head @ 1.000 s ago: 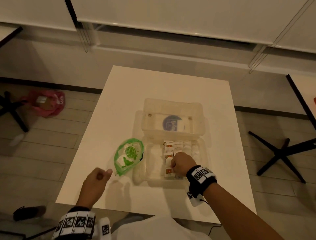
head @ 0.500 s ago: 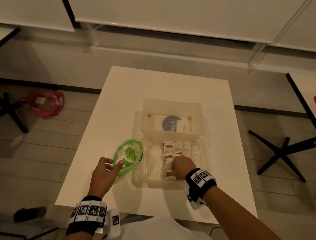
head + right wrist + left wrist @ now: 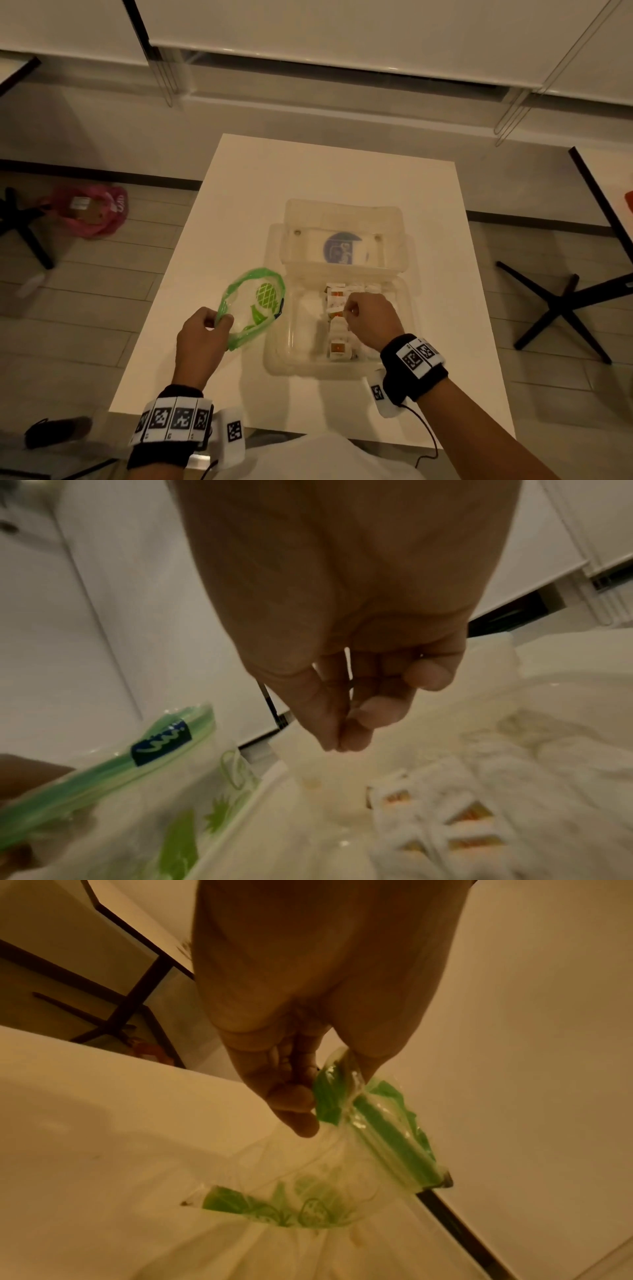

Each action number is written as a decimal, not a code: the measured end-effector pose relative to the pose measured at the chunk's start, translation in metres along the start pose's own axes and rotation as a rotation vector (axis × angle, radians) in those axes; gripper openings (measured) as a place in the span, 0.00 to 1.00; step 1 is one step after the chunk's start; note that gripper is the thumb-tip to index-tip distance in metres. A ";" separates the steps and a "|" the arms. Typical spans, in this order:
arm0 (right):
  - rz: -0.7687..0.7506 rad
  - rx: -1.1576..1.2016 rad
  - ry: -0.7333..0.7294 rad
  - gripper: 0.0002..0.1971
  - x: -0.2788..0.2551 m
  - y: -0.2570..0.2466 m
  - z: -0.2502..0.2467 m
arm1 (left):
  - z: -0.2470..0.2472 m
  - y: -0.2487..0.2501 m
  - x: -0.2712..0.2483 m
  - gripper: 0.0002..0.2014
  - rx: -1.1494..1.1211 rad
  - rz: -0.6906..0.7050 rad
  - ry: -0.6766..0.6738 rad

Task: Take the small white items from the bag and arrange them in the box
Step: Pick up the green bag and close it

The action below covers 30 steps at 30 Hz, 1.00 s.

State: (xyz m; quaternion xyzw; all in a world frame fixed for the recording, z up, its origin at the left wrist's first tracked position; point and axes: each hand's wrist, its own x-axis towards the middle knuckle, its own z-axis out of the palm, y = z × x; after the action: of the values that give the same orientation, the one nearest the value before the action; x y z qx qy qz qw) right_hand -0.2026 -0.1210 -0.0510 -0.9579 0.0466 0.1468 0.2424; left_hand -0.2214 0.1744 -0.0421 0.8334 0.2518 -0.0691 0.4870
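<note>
- My left hand (image 3: 202, 337), nearest me, pinches the near rim of the green-edged bag (image 3: 255, 305) between thumb and fingers, holding its mouth open on the table (image 3: 239, 192).
- My right hand (image 3: 371, 317) hovers over the box (image 3: 284, 359), fingers loosely curled with the tips together; I see nothing between them.
- The bag's mouth lies just left of those fingers, its long axis running away from me, so the right hand is the free one to reach in.
- The small white items (image 3: 337, 347) already placed sit in a row under and beyond my right hand.
</note>
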 end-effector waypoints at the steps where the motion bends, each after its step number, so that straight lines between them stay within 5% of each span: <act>1: -0.040 0.077 0.045 0.07 -0.003 -0.007 -0.004 | -0.003 0.007 -0.004 0.09 -0.010 0.023 0.007; 5: -0.325 0.353 0.079 0.27 -0.025 -0.045 -0.025 | -0.013 0.043 -0.022 0.08 -0.025 0.120 0.034; 8: -0.523 0.247 0.030 0.37 -0.041 -0.070 -0.031 | -0.019 0.066 -0.033 0.08 -0.050 0.215 0.004; 13: -0.686 0.192 0.295 0.10 -0.048 -0.090 -0.027 | -0.028 0.087 -0.050 0.08 -0.214 0.360 -0.135; 16: -0.694 0.202 0.398 0.06 -0.049 -0.088 -0.023 | -0.033 0.083 -0.048 0.10 -0.295 0.431 -0.240; 19: -0.626 0.316 0.414 0.07 -0.052 -0.089 -0.027 | -0.041 0.075 -0.044 0.39 -0.396 0.479 -0.450; 23: -0.436 0.578 0.262 0.10 -0.051 -0.091 -0.044 | -0.038 0.077 -0.040 0.66 -0.119 0.518 -0.532; 25: -0.423 0.589 0.189 0.14 -0.051 -0.094 -0.054 | -0.026 0.085 -0.042 0.62 -0.080 0.521 -0.492; 27: -0.436 0.504 0.170 0.19 -0.053 -0.096 -0.063 | -0.011 0.092 -0.041 0.47 -0.153 0.580 -0.395; 30: -0.408 0.375 0.336 0.17 -0.051 -0.093 -0.074 | -0.004 0.097 -0.041 0.35 -0.155 0.585 -0.348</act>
State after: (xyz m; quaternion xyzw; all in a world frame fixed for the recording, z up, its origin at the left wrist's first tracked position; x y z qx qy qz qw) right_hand -0.2169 -0.0739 0.0683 -0.8969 -0.0806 -0.0759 0.4281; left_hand -0.2095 0.1243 0.0498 0.8065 -0.0800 -0.0482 0.5839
